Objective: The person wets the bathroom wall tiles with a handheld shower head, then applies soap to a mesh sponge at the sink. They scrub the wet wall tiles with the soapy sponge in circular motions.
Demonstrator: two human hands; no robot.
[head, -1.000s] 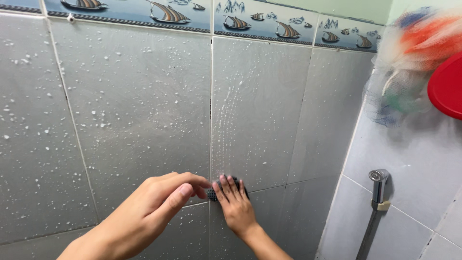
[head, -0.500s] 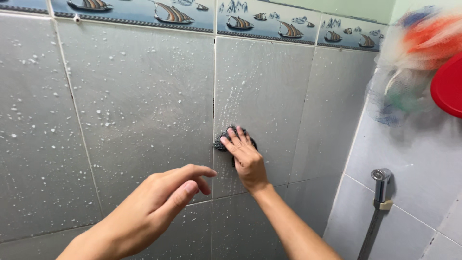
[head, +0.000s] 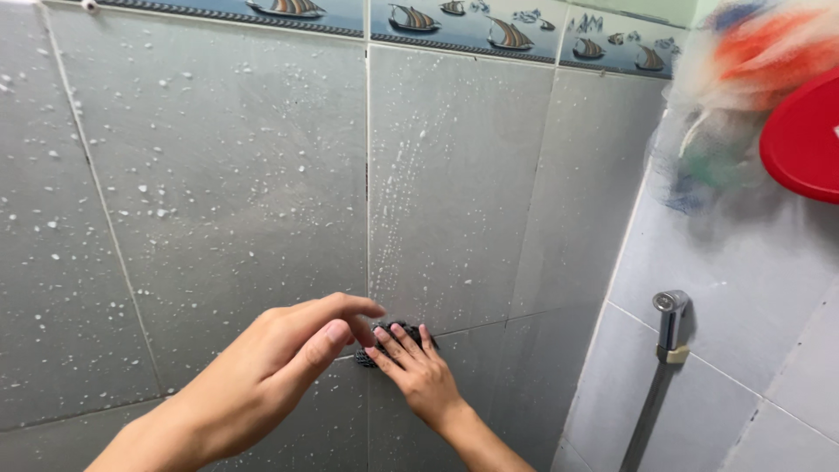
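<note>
Bathroom corner, grey tiled wall (head: pixel 218 175) speckled with white foam drops; a band of blue border tiles with sailing boats (head: pixel 454 17) runs along its top edge. A streak of drops runs down the tile right of the vertical grout line.

Right hand (head: pixel 418 371) lies flat against the wall near its lower edge, fingers (head: pixel 395 336) extended and slightly spread, pressing a dark scouring pad (head: pixel 377 332) onto the tile. Pad sits on the vertical grout line, just where a horizontal joint crosses it; only its upper and left edge show past the fingers.

Left hand (head: pixel 280 358) is raised in front of the wall, left of the pad. Fingers loosely curled, index fingertip and thumb close together, holding nothing. Fingertips near the pad; contact cannot be told.

Adjoining right wall: a metal spray nozzle (head: pixel 671 323) with hose in a holder, a red plastic item (head: pixel 804 140) at the right edge, a blurred multicoloured mesh sponge (head: pixel 734 96) behind it.
</note>
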